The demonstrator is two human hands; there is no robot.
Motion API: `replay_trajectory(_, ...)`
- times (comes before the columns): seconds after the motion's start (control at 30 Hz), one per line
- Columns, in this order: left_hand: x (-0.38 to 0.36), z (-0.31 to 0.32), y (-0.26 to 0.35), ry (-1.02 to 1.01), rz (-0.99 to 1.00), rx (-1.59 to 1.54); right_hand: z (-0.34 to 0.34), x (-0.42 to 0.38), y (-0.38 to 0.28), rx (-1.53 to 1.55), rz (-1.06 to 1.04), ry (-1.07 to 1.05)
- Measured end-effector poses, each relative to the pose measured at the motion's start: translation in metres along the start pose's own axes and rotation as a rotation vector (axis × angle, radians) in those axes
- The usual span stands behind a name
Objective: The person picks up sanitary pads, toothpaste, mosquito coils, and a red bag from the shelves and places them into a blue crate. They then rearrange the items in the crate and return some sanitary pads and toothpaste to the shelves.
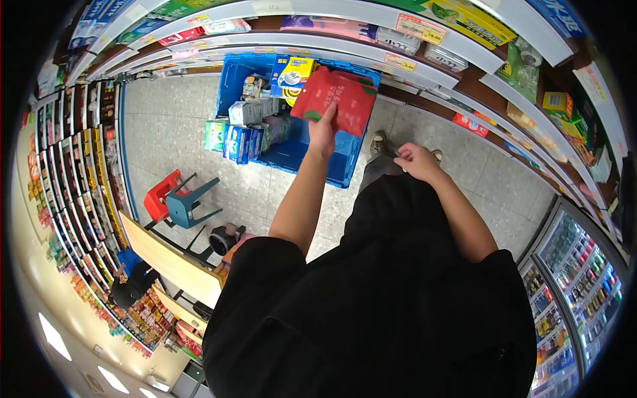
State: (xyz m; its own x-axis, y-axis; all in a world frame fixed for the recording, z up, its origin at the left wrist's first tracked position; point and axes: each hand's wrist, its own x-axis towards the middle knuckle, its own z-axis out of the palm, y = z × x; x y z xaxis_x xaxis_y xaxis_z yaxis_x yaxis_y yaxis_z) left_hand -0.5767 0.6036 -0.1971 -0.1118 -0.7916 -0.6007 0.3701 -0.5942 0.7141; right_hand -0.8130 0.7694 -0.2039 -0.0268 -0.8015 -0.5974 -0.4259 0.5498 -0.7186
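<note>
My left hand grips a red packet with green patches and pale lettering. The packet is over the right part of a blue plastic crate on the floor. My right hand is in front of my thigh, its fingers loosely bent and apart, with nothing visible in them. Inside the crate, near the packet, stands a yellow and blue box. White boxes lie to its lower left. Blue packs and a green and white pack sit at the crate's left edge.
Stocked shelves run along the top and right. A glass-door drinks cooler stands at lower right. Red and teal stools stand on the left floor beside a wooden table. Another person is at the far-left shelves.
</note>
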Motion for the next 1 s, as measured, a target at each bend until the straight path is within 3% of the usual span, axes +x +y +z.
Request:
replay_trajectory(0.13, 0.044, -0.022, -0.025, 0.113, -0.196, 0.428, -0.014, -0.014, 0.023, -0.105, 0.084, 0.078)
replay_trajectory(0.27, 0.042, -0.034, -0.047, 0.165, -0.31, 0.421, -0.03, -0.034, 0.055, -0.122, 0.142, 0.202)
replay_trajectory(0.33, 0.036, -0.047, -0.062, 0.167, -0.312, 0.501, -0.036, -0.044, 0.078, -0.125, 0.173, 0.27)
replay_trajectory(0.4, 0.014, -0.038, -0.072, 0.13, -0.169, 0.536, -0.044, -0.061, 0.093, -0.155, 0.227, 0.317)
replay_trajectory(0.53, -0.016, -0.032, -0.098, -0.276, -0.043, 0.928, -0.048, -0.092, 0.144, -0.257, 0.343, 0.314)
replay_trajectory(0.57, -0.031, -0.015, -0.092, -0.325, -0.092, 1.03, -0.047, -0.1, 0.163, -0.254, 0.384, 0.282)
replay_trajectory(0.6, -0.03, -0.017, -0.106, -0.414, 0.079, 1.283, -0.043, -0.105, 0.181, -0.318, 0.406, 0.242)
replay_trajectory(0.63, -0.047, 0.007, -0.093, -0.513, 0.13, 1.423, -0.041, -0.112, 0.187, -0.297, 0.471, 0.221)
replay_trajectory(0.73, -0.058, 0.041, -0.096, -0.8, 0.234, 1.549, -0.021, -0.123, 0.223, -0.257, 0.502, 0.219)
replay_trajectory(0.9, -0.036, 0.067, -0.133, -0.897, 0.4, 1.721, -0.025, -0.118, 0.25, -0.188, 0.47, 0.207)
replay_trajectory(0.93, 0.032, 0.027, -0.186, -1.294, 0.618, 2.059, -0.03, -0.117, 0.259, -0.208, 0.439, 0.217)
replay_trajectory(0.97, 0.054, -0.001, -0.218, -0.83, 0.372, 1.933, -0.041, -0.117, 0.26, -0.184, 0.425, 0.255)
replay_trajectory(1.0, 0.065, -0.01, -0.228, -0.783, 0.289, 2.103, -0.053, -0.118, 0.259, -0.152, 0.421, 0.278)
